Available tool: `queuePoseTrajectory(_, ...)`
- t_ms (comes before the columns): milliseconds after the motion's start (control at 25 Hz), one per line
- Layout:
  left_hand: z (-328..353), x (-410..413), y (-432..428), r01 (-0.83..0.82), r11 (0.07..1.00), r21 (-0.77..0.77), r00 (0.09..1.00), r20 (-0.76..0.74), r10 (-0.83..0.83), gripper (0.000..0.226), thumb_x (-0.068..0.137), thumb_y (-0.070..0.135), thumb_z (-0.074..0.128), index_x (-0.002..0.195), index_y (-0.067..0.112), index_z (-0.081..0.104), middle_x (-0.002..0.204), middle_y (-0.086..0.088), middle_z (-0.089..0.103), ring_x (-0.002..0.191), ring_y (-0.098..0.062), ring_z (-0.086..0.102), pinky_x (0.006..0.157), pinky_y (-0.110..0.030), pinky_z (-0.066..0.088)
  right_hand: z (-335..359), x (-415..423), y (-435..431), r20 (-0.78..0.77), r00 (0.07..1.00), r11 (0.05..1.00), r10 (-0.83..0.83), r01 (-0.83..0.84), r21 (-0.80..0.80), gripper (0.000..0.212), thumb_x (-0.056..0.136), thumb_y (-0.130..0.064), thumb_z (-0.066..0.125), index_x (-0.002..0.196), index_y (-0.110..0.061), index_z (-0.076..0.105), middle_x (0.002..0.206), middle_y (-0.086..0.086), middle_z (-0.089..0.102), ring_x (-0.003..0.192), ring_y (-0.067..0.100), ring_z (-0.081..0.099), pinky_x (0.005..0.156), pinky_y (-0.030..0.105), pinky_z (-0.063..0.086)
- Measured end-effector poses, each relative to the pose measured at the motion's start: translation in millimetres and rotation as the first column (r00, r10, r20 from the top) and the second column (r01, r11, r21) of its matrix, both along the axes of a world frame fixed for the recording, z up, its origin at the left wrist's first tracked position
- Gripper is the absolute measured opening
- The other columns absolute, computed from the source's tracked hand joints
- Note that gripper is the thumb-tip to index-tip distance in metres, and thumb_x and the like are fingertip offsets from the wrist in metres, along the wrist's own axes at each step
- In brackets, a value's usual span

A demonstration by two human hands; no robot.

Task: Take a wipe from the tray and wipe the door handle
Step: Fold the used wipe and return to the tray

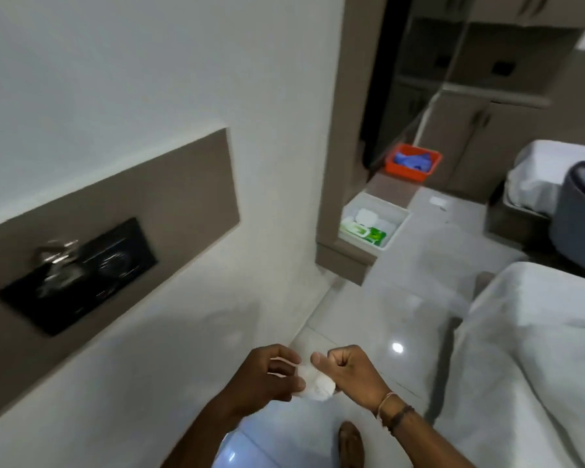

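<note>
A black plate (108,266) at 9 o'clock is carrying the blurred door handle (56,256). The white tray (387,202) is sitting on a shelf (343,261) toward 3 o'clock, just right of centre. At 6 o'clock the left hand (271,376) and right hand (348,373) are both gripping the crumpled wipe (318,388) between them, well apart from the handle.

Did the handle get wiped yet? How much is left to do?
Done: a wipe is out of the white tray, which sits further back. In hand: the left hand and right hand both grip that wipe, low in the view. Left: nothing touches the door handle on the left, so the wiping has not yet begun.
</note>
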State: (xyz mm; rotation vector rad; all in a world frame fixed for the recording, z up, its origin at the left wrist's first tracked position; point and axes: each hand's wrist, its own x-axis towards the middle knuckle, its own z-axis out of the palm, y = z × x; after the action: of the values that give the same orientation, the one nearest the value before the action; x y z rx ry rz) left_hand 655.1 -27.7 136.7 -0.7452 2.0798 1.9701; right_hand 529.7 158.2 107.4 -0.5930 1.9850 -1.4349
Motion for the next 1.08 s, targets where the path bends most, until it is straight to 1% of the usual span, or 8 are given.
queuePoseTrajectory(80,-13,-92,17,0.004,0.999,-0.04,0.999,0.035,-0.003,0.025,0.081,-0.001,0.088,0.077,0.016,0.07,0.075,-0.003,0.072,0.071,-0.018,0.071,0.067,-0.03,0.062,-12,-81,19,0.124,0.99,0.998,-0.065,0.064,0.014,0.069,0.07,-0.065,0.078,0.054,-0.007,0.044,0.055,0.011,0.037,0.049,0.016,0.049,0.051,0.029,0.056)
queuePoseTrajectory(240,-27,-257,39,0.008,0.99,-0.139,0.998,0.067,0.002,0.028,0.089,-0.003,0.08,0.071,0.019,0.078,0.073,0.006,0.077,0.079,-0.018,0.075,0.075,-0.038,0.068,-22,-230,45,0.288,0.947,0.989,-0.142,0.126,0.075,0.047,0.069,-0.044,0.089,0.084,-0.003,0.071,0.084,0.02,0.074,0.076,0.026,0.075,0.066,0.036,0.063)
queuePoseTrajectory(440,-46,-451,40,-0.058,0.955,-0.292,0.997,0.031,0.07,0.016,0.095,0.004,0.078,0.097,0.016,0.087,0.101,-0.004,0.084,0.097,-0.028,0.079,0.092,-0.047,0.068,-27,-413,35,0.379,0.879,0.957,-0.288,0.283,0.071,0.024,0.074,-0.005,0.086,0.095,-0.01,0.077,0.099,0.017,0.078,0.08,0.022,0.077,0.065,0.03,0.062)
queuePoseTrajectory(520,-54,-515,37,-0.081,0.872,-0.483,0.994,0.022,0.104,0.019,0.096,0.009,0.074,0.107,0.019,0.087,0.114,-0.003,0.083,0.108,-0.026,0.076,0.1,-0.034,0.061,-39,-474,12,0.386,0.83,0.909,-0.403,0.41,0.067,0.024,0.072,0.008,0.083,0.091,-0.003,0.074,0.103,0.021,0.073,0.073,0.022,0.076,0.063,0.033,0.064)
queuePoseTrajectory(600,-64,-568,34,-0.108,0.778,-0.619,0.991,-0.007,0.132,0.022,0.099,0.011,0.069,0.112,0.019,0.085,0.123,-0.004,0.081,0.115,-0.027,0.074,0.098,-0.029,0.057,-56,-524,-17,0.284,0.802,0.849,-0.526,0.514,0.121,0.027,0.071,0.005,0.085,0.096,0.0,0.074,0.108,0.02,0.072,0.083,0.027,0.074,0.075,0.04,0.065)
queuePoseTrajectory(720,-89,-633,23,-0.1,0.685,-0.722,0.987,0.016,0.16,0.023,0.104,0.016,0.067,0.122,0.017,0.081,0.131,-0.011,0.077,0.119,-0.033,0.072,0.101,-0.041,0.06,-86,-578,-61,-0.003,0.797,0.763,-0.604,0.579,0.288,0.025,0.069,-0.02,0.089,0.092,-0.017,0.078,0.102,0.006,0.077,0.092,0.025,0.072,0.091,0.043,0.059)
queuePoseTrajectory(880,-128,-670,-2,0.107,0.585,-0.804,0.982,0.176,0.062,0.027,0.107,0.024,0.067,0.13,0.013,0.075,0.134,-0.013,0.073,0.121,-0.034,0.071,0.098,-0.044,0.061,-122,-613,-91,-0.107,0.799,0.718,-0.591,0.582,0.382,0.021,0.066,-0.025,0.09,0.081,-0.02,0.077,0.092,0.003,0.074,0.086,0.023,0.069,0.085,0.036,0.059)
queuePoseTrajectory(1080,-159,-679,-16,0.394,0.552,-0.735,0.904,0.417,-0.09,0.047,0.104,0.03,0.071,0.142,0.009,0.054,0.148,-0.014,0.052,0.133,-0.035,0.058,0.113,-0.053,0.055,-151,-616,-107,-0.29,0.856,0.69,-0.429,0.517,0.506,0.008,0.086,-0.019,0.071,0.088,-0.014,0.077,0.086,0.008,0.074,0.077,0.025,0.068,0.077,0.036,0.06)
